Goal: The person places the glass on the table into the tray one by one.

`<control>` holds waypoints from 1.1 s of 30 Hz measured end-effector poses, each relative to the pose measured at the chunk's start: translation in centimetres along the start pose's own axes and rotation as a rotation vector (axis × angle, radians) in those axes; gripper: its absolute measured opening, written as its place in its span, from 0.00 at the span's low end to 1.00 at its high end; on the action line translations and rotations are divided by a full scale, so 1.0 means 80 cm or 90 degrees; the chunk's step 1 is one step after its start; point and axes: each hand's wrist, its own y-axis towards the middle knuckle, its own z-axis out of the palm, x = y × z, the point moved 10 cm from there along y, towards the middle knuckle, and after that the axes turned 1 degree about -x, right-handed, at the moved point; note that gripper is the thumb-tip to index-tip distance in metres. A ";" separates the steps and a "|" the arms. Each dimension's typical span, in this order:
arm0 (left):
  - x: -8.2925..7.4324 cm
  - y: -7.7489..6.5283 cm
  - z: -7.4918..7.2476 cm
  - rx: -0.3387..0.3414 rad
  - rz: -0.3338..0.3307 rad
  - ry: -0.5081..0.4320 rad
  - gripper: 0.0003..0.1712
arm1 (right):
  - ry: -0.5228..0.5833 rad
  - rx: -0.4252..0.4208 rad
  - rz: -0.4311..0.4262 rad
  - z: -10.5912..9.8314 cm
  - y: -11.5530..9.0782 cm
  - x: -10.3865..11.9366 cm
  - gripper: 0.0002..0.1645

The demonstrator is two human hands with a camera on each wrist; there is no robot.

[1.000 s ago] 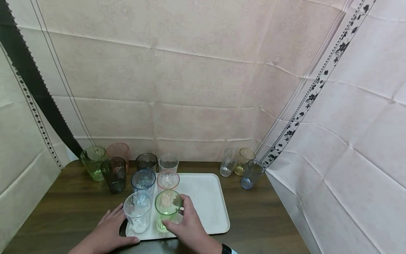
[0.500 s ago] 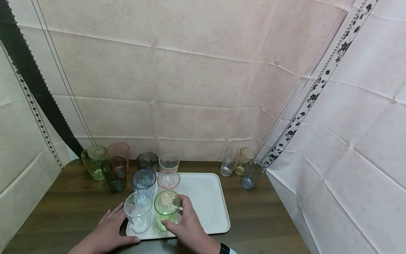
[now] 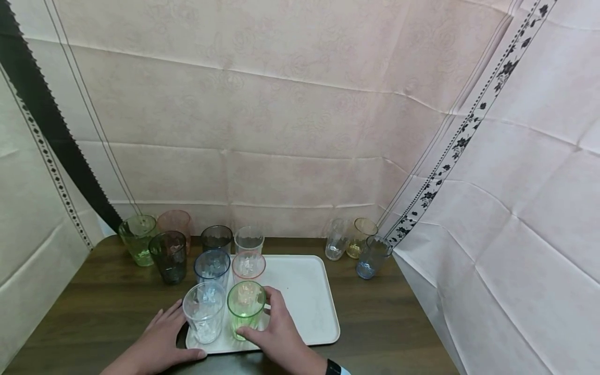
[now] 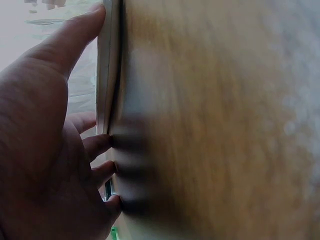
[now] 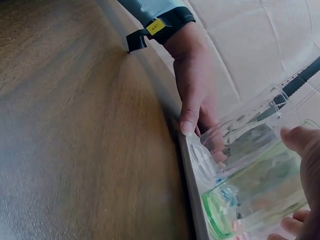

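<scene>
Since second ago, little moved: we see green glass shifted slightly left toward clear glass. Our right hand grips green glass, fingers curled round it, at near edge of white tray. Our left hand lies flat, fingers relaxed, thumb touching tray's near left corner, on dark wooden table.

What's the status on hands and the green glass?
Right hand grips green glass on tray. Left hand rests at tray's corner. Clear glass close beside.
</scene>
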 end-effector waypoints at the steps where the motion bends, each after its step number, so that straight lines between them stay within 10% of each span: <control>1: 0.000 0.000 0.000 -0.001 0.000 0.000 0.68 | 0.002 -0.003 0.002 -0.002 -0.001 0.000 0.55; 16: -0.001 0.000 0.000 0.007 -0.004 0.002 0.69 | 0.044 -0.223 -0.072 -0.127 -0.009 -0.005 0.45; 33: 0.003 -0.001 0.003 0.016 -0.004 -0.003 0.69 | -0.113 -0.538 0.121 -0.349 -0.006 -0.151 0.47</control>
